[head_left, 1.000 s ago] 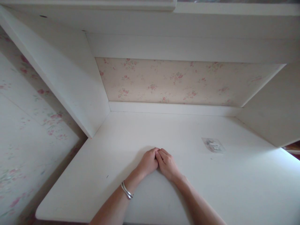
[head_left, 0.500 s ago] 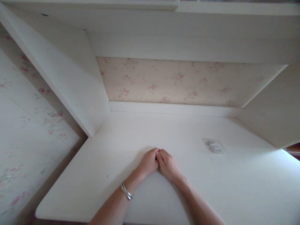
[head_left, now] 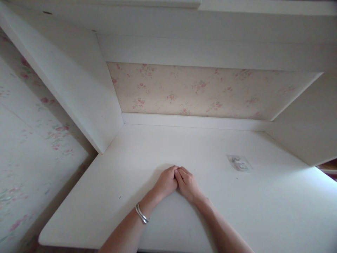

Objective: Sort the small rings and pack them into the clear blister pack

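My left hand [head_left: 167, 182], with silver bangles [head_left: 142, 213] at its wrist, rests closed on the white desk [head_left: 105, 182]. Against it lies my right hand [head_left: 187, 183], also closed, its fingers curled in. The two hands touch at the thumbs and knuckles, and no object shows in either, though the palms are turned out of sight. To the right of my hands and farther back, a small clear plastic packet [head_left: 239, 163] lies flat, with small greyish contents that I cannot make out.
White side panels stand at the left [head_left: 79, 84] and right [head_left: 302, 130], with a white shelf [head_left: 184, 24] overhead. Floral wallpaper [head_left: 184, 91] covers the back. The desk's rounded corner [head_left: 42, 239] is at the front left. A tiny dark speck [head_left: 120, 197] lies left of my hands.
The view has shifted very slightly. Both hands stay together in the same place, and the packet has not moved.
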Available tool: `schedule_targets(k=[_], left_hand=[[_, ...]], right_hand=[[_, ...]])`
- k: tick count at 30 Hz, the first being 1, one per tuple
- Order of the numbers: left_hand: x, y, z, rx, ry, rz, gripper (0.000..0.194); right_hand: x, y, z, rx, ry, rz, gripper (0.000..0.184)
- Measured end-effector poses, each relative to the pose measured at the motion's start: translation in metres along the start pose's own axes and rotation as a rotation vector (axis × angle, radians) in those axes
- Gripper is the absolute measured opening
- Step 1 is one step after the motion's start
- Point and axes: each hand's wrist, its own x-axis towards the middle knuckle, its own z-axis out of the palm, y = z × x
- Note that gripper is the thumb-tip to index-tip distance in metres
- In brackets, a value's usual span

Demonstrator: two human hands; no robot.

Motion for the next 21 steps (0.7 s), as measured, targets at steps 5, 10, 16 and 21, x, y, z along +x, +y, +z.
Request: schedule_targets(k=[5, 10, 16, 21], left_hand=[[-0.0001, 0.0007, -0.0001, -0.008, 0.004, -0.001, 0.031], [0.0001, 0.0005, 0.0004, -0.015, 0.0, 0.002, 0.031], [-0.0001, -0.0007, 0.0011, 0.002, 0.003, 0.004, 0.032], [-0.0001, -0.0015, 0.0016, -0.001, 0.01, 0.007, 0.031]], right_hand=[[0.0002, -0.0004, -0.0003, 0.003, -0.003, -0.006, 0.033], [0.0, 0.0002, 0.0001, 0.012, -0.003, -0.003, 0.033], [0.0003, 0.0013, 0.0013, 0.02, 0.015, -0.013, 0.032], [0.0007, 0.0014, 0.0012, 0.012, 0.011, -0.02, 0.032]])
